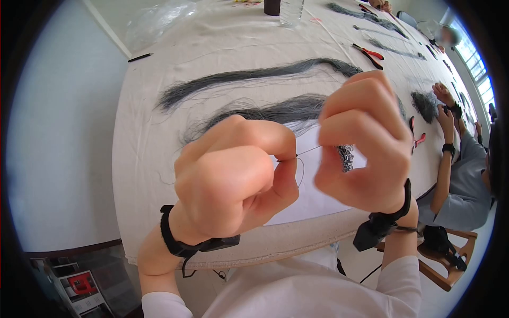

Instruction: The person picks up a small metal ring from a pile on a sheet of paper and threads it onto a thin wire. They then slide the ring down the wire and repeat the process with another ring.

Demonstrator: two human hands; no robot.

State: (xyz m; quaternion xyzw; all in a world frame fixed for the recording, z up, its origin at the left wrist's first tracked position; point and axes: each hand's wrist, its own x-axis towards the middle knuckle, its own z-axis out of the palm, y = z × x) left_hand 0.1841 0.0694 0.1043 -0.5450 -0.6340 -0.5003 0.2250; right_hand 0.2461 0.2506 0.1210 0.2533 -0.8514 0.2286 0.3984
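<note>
My left hand [233, 175] is closed, with a thin dark strand [308, 152] pinched between thumb and forefinger. The strand forms a small loop beside those fingertips and runs up to my right hand [366, 143], whose fingers are curled closed on its other end. Below and behind my right hand, a small pile of coiled dark links [345, 158] lies on a white paper sheet [313, 204]. Just beyond my hands lies a bundle of grey strands [275, 110], partly hidden by them. A second long grey bundle [238, 79] stretches across the cloth farther back.
Red-and-black pliers [369, 55] lie at the back right of the cloth-covered table [143, 159], with another pair [418, 135] by the right edge. A black pen [140, 57] rests at the far left. A co-worker [461, 175] at right handles a dark bundle [424, 106].
</note>
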